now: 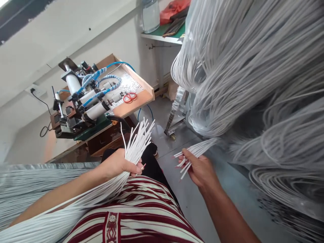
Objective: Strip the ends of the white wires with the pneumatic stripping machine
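A thick bundle of white wires is wrapped in my left hand, its loose ends fanning out above my fist. From there the wires trail back under my left forearm to the lower left. My right hand is closed round a smaller bunch of white wires, whose tips on the left look reddish. That bunch runs right, toward the hanging wire hanks. The two hands are apart, one on either side of my knee.
A pneumatic machine with blue hoses stands on a bench at left, beside red-handled scissors and small white clippings. Large hanks of wire fill the right side. Behind is a green shelf with a clear jar.
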Tool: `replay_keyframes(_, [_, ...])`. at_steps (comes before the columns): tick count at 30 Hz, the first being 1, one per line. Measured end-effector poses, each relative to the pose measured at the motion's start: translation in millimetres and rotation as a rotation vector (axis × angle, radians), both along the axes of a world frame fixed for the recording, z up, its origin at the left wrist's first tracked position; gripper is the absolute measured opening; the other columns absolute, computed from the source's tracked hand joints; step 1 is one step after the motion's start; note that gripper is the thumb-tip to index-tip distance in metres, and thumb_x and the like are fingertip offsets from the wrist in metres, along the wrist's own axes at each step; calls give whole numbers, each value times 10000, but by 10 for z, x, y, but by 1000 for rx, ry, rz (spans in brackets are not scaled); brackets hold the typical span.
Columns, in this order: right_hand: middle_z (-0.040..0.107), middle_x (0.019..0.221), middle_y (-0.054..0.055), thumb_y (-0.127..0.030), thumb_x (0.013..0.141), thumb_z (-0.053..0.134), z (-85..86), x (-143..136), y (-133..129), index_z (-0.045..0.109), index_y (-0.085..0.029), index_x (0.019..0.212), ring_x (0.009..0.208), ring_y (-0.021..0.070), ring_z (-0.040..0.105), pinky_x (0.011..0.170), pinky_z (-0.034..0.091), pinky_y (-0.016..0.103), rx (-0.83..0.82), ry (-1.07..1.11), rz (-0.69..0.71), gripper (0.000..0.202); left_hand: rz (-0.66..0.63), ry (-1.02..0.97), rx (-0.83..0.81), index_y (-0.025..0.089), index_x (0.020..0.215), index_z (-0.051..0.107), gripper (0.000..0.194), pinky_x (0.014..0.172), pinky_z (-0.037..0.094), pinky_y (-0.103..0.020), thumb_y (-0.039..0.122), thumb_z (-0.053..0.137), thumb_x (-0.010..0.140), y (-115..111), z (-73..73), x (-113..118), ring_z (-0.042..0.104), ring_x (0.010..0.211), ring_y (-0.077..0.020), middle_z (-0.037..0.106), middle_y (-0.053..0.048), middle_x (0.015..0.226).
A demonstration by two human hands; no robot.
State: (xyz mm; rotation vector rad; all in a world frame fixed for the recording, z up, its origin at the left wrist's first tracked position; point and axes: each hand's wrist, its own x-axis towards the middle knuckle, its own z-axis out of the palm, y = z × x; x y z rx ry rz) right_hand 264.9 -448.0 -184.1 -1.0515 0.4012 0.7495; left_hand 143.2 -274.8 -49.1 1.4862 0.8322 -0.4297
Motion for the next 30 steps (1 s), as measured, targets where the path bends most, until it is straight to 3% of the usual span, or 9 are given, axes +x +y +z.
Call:
replay_keyframes(8, [603,428,-8,-319,443,793,122,-99,73,585,-147,559,324,111,524,315,440,200,121,-2,-58,294,-58,28,-24,112,643,625,139,488,392,-241,91,681,517,-246,54,199,498,464,-95,591,16,564])
replay_keyframes(12, [596,417,-17,-320,445,795,173,-175,79,585,-151,546,321,102,518,318,439,192,154,10,-70,288,-29,58,-53,117,619,607,142,449,363,-229,94,690,506,-334,33,237,473,428,-84,594,17,548])
replay_keyframes(18, [603,440,-26,-339,506,777,147,-270,91,614,-151,603,358,116,547,365,492,216,221,-64,-10,267,-103,62,-57,116,607,606,119,416,328,-226,141,690,526,-384,-28,224,442,393,-79,582,19,524])
replay_keyframes(30, [627,496,-15,-326,611,721,199,-325,80,629,-149,626,413,126,576,427,525,235,230,-262,84,200,-75,86,-38,111,610,599,131,382,310,-212,125,681,509,-462,-83,227,426,389,-75,575,20,520])
